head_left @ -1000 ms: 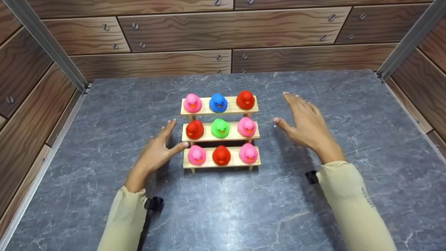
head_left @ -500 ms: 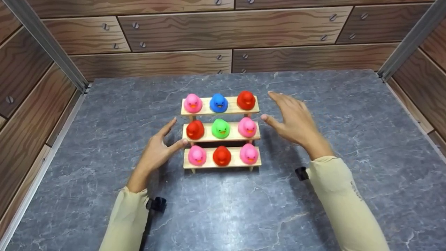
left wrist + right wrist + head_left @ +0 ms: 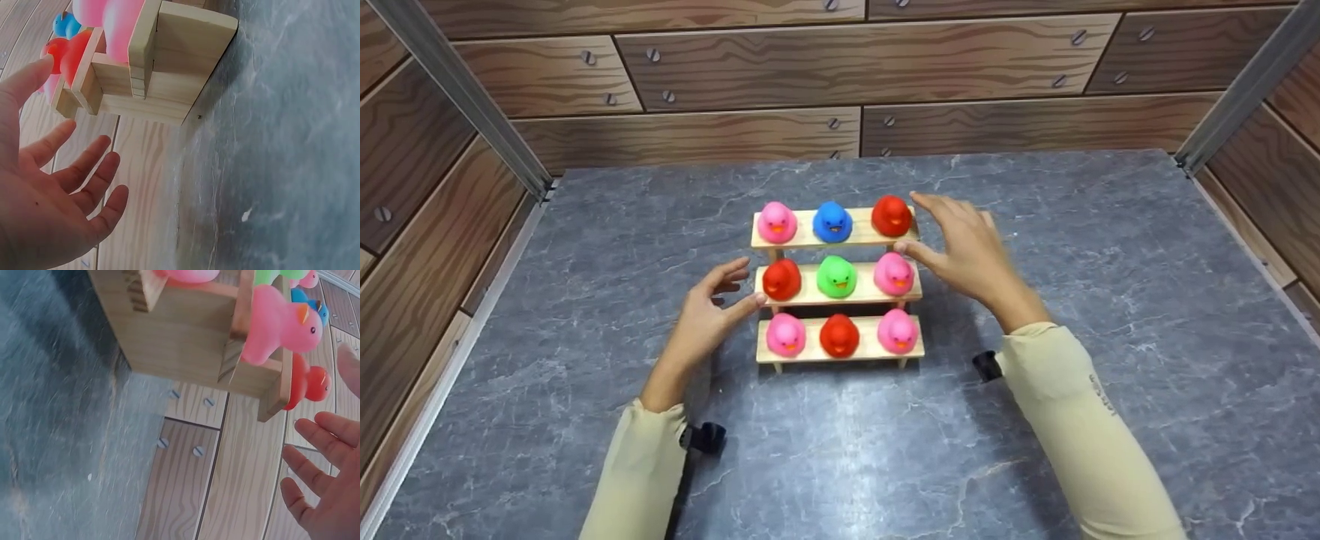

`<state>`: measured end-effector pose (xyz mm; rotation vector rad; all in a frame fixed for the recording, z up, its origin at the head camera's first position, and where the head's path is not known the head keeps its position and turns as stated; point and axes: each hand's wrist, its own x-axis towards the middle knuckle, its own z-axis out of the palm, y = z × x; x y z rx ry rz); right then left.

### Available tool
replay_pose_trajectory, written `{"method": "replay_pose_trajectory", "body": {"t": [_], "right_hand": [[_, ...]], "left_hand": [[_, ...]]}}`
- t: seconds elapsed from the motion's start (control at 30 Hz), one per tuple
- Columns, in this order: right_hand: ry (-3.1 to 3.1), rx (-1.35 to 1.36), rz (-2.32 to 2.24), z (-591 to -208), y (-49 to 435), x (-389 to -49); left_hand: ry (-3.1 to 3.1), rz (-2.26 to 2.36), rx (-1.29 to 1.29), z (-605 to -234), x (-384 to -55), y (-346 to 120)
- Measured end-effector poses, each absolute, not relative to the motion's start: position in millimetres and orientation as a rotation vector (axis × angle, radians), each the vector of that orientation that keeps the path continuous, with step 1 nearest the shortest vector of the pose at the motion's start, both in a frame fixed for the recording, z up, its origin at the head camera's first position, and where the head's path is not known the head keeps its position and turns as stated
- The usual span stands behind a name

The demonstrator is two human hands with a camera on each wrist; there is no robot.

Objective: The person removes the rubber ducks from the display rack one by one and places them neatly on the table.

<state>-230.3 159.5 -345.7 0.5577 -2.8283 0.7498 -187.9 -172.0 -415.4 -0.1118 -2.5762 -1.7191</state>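
Note:
A three-tier wooden stand (image 3: pixel 802 352) bears several rubber ducks in three rows. On its top tier sit a pink duck (image 3: pixel 777 223), a blue duck (image 3: pixel 832 223) and a red duck (image 3: pixel 891 216). The middle tier holds a red duck (image 3: pixel 781 280), a green duck (image 3: pixel 836 277) and a pink duck (image 3: pixel 894 274); the bottom one, pink, red and pink. My left hand (image 3: pixel 701 322) is at the stand's left side, its thumb tip close to the middle red duck, fingers relaxed. At the upper right, my right hand (image 3: pixel 971 255) spreads thumb and fingers beside the top red duck. Both hold nothing.
The stand rests on a grey marbled tabletop (image 3: pixel 840 465). Wood-patterned panels (image 3: pixel 750 71) rise behind and on both sides, with metal posts (image 3: pixel 472 97) at the corners. Black wrist cameras (image 3: pixel 706 438) stick out from both sleeves.
My right hand has moved left, from well off the stand to right beside its upper tiers. The left hand has shifted slightly, its fingers bending a little more. The ducks stay in place.

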Motion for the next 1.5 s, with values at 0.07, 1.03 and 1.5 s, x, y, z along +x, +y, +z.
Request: {"method": "replay_pose_trajectory", "body": {"t": [0.07, 1.03, 1.5], "right_hand": [[-2.815, 0.558, 0.772, -344, 157, -231], [-2.763, 0.402, 1.067, -350, 136, -244], [-2.694, 0.418, 1.064, -352, 138, -243]], "left_hand": [[-2.583, -1.722, -0.106, -415, -189, -171], [-2.584, -1.807, 0.008, -425, -193, -174], [-2.527, -1.880, -0.040, -426, -196, -171]]}}
